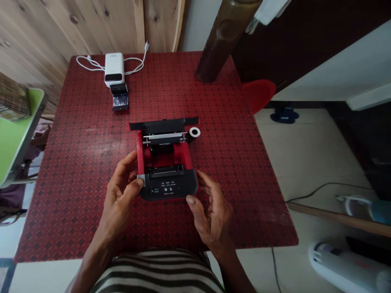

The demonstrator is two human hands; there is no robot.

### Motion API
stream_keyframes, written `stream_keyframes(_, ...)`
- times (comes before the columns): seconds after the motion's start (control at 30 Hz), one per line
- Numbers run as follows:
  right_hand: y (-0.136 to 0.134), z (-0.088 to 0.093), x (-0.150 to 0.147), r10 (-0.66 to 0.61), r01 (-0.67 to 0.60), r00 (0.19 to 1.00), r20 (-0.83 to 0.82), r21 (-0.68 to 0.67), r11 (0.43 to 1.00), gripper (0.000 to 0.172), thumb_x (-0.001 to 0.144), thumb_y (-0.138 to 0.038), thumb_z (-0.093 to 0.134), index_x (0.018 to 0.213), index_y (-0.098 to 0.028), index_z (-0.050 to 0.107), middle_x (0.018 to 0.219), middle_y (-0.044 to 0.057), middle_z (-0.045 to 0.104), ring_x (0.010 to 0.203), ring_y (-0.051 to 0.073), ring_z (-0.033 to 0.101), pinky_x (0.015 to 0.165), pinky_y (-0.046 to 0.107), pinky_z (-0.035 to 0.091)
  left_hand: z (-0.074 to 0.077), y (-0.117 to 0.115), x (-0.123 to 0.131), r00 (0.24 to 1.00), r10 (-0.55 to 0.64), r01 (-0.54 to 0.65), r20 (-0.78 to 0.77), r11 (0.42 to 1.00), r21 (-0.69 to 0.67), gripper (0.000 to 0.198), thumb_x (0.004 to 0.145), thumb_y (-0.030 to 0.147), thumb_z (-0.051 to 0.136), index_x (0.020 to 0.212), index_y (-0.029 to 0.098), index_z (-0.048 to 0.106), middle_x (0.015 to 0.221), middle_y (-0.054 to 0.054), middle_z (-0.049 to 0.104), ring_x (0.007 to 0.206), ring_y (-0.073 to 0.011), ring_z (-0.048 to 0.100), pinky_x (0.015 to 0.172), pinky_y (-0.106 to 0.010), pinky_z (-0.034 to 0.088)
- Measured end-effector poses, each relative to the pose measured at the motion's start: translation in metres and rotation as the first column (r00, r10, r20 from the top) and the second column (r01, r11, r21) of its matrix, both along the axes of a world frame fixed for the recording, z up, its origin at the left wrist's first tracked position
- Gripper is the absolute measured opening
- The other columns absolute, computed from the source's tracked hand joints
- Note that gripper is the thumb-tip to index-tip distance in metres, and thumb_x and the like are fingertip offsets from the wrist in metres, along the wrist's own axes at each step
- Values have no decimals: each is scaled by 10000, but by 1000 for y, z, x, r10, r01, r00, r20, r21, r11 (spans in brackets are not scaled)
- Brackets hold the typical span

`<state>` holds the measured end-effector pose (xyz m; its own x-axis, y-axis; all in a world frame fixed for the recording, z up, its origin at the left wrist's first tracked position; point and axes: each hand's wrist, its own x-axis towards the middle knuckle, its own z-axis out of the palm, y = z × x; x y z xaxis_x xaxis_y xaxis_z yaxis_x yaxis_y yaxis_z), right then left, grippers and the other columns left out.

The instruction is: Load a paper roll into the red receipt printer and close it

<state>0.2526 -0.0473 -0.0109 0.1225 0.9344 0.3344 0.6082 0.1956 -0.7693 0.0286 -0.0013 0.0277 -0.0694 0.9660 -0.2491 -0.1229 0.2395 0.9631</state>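
A red and black receipt printer (pixel 166 162) sits in the middle of the red patterned table (pixel 85 171) with its lid flipped open toward the far side. My left hand (pixel 122 189) grips its near left corner, thumb on a grey tab and fingers along the left side. My right hand (pixel 209 205) holds the near right corner, thumb against the black front panel and fingers curled by the right side. A small white paper roll (pixel 194 132) lies on the table just right of the open lid.
A white label printer (pixel 114 70) with a white cable (pixel 134 65) and a dark strip coming out of it stands at the table's far left. A brown post (pixel 222 36) rises at the far edge. A green chair (pixel 15 134) stands left. Cables and appliances lie on the floor at right.
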Motion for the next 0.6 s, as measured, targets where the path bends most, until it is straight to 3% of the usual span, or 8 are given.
stream_keyframes(0.13, 15, 26, 12, 33, -39, 997, 71, 75, 996, 415, 1160, -401, 624, 1545, -249, 661, 1411, 129, 837, 1246, 286, 837, 1032, 460, 719, -6, 0, -4, 999, -40, 39, 37, 999, 38, 591, 1034, 403, 788, 1612, 364, 670, 1676, -61, 671, 1477, -349, 684, 1170, -500, 610)
stream_keyframes(0.23, 45, 51, 13, 48, -78, 981, 189, 157, 984, 322, 1154, -214, 616, 1459, -251, 712, 1388, 107, 846, 1283, 256, 816, 1108, 450, 675, -11, 1, -7, 998, -58, 57, 8, 994, 98, 595, 1032, 440, 801, 1604, 329, 674, 1608, -84, 718, 1431, -353, 712, 1125, -494, 629)
stream_keyframes(0.3, 68, 63, 7, 94, -136, 963, 253, 153, 979, 306, 1168, -200, 575, 1433, -233, 724, 1375, 109, 848, 1285, 261, 805, 1135, 477, 654, -14, 1, -9, 998, -66, 66, -5, 989, 130, 598, 1041, 455, 797, 1608, 321, 665, 1613, -89, 713, 1438, -353, 708, 1130, -497, 625)
stream_keyframes(0.43, 100, 67, -10, 156, -175, 950, 271, 47, 983, 260, 1174, -303, 569, 1360, -234, 736, 1262, 97, 865, 1187, 288, 790, 1104, 531, 641, -18, 2, -10, 996, -87, 86, 5, 986, 143, 609, 1049, 476, 793, 1622, 333, 646, 1703, -85, 642, 1550, -372, 629, 1141, -502, 619)
stream_keyframes(0.6, 105, 61, -25, 91, -88, 984, 151, -25, 996, 145, 1140, -380, 626, 1195, -268, 700, 1229, 107, 842, 1178, 293, 770, 1052, 499, 636, -15, 2, -11, 995, -102, 102, -7, 987, 128, 607, 1050, 490, 796, 1611, 318, 639, 1638, -89, 686, 1531, -364, 635, 1221, -538, 561)
